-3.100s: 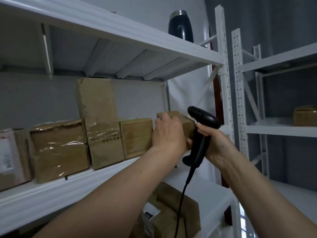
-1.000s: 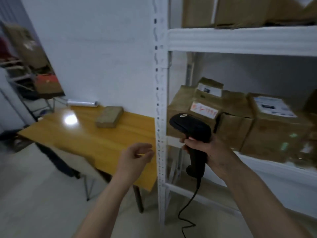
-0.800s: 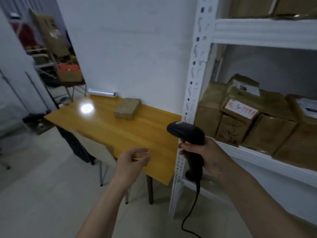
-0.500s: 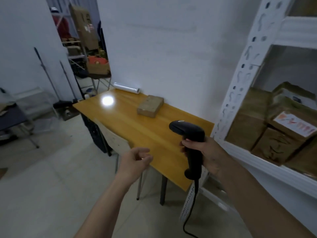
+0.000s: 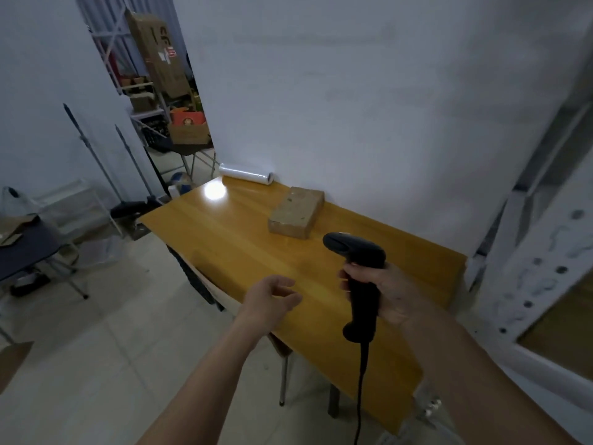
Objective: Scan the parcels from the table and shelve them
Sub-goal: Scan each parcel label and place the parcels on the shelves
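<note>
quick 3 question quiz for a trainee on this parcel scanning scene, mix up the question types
1. True or false: the right hand grips the black scanner by its handle.
2. Multiple choice: where does the brown parcel lie? A) on the floor B) on the wooden table, near the wall C) in the left hand
3. Fill in: the white roll of film lies at the table's far end, against the ____.

Key: 1 true. 2 B. 3 wall.
</note>
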Demonstrator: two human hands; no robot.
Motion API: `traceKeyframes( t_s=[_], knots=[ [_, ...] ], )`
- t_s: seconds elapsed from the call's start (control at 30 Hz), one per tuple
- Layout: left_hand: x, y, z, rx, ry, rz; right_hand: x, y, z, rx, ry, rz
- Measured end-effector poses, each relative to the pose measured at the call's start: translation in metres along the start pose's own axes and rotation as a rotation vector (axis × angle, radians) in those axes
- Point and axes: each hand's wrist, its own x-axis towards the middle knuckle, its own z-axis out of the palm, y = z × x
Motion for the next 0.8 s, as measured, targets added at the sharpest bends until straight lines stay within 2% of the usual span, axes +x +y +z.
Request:
traceKeyframes(
  t_s=[0.2,0.5,0.8],
  knots=[
    [0.087,0.023,0.002,0.105,-0.036,-0.032,0.072,-0.014,0.003,0.061,0.040,0.036],
    [0.181,0.015,-0.003,0.372,-0.038,-0.100,0.133,-0.026,0.013,0.101,0.117,0.112],
    [0.281,0.021,0.006,0.559,-0.061,-0.149,0.187,-0.034,0.021,0.181,0.298,0.163]
  ],
)
